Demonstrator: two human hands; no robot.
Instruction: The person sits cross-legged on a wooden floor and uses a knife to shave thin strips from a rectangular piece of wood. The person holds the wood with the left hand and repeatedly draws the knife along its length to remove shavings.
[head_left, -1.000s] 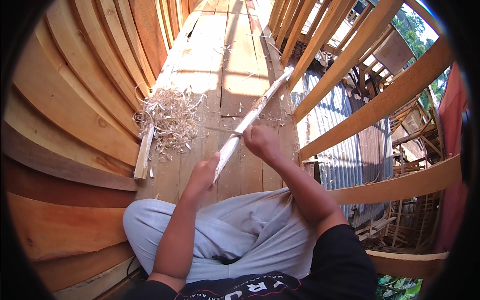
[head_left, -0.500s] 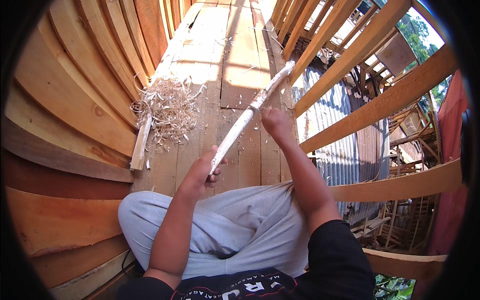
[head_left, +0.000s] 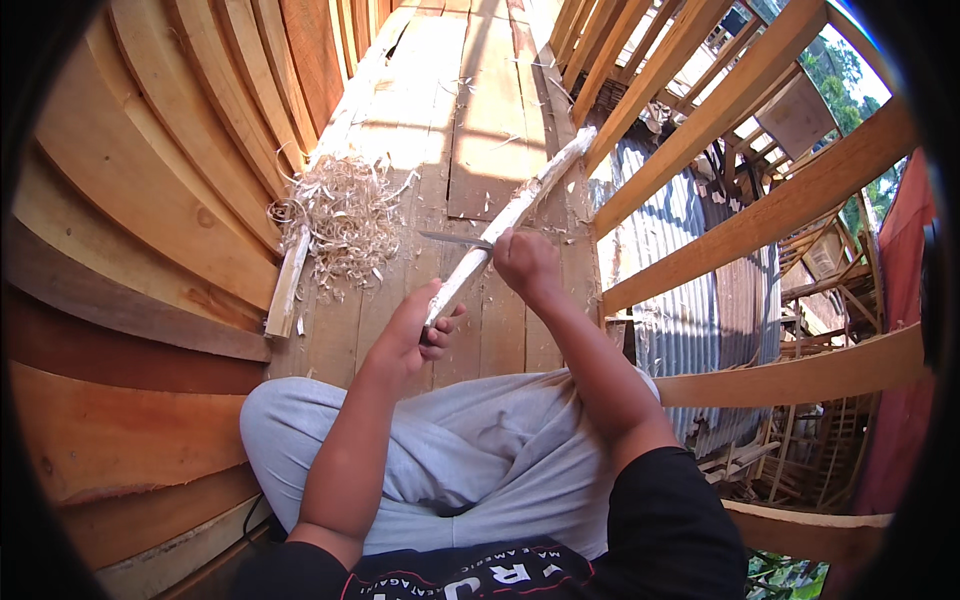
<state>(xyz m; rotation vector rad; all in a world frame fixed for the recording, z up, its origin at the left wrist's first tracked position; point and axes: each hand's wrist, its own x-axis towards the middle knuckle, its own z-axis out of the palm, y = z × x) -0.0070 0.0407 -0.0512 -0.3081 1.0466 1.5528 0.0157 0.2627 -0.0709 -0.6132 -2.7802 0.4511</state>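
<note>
A long, pale, stripped stick (head_left: 517,207) slants up and to the right over the plank floor, its far end by the railing. My left hand (head_left: 413,325) is wrapped round its near end. In my right hand (head_left: 526,262) is a knife (head_left: 452,238), its handle hidden in the closed fist. The thin blade lies across the middle of the stick and points left. Rougher, darker patches show on the stick's far half.
A heap of curly wood shavings (head_left: 352,222) lies on the left by a short piece of wood (head_left: 287,283). Overlapping boards (head_left: 140,190) wall the left side. A slatted wooden railing (head_left: 740,262) runs along the right, with corrugated metal sheets (head_left: 690,300) beyond it.
My right hand has moved left and slightly down along the stick, toward my left hand. The knife blade now shows clearly across the stick. My left hand keeps its hold.
</note>
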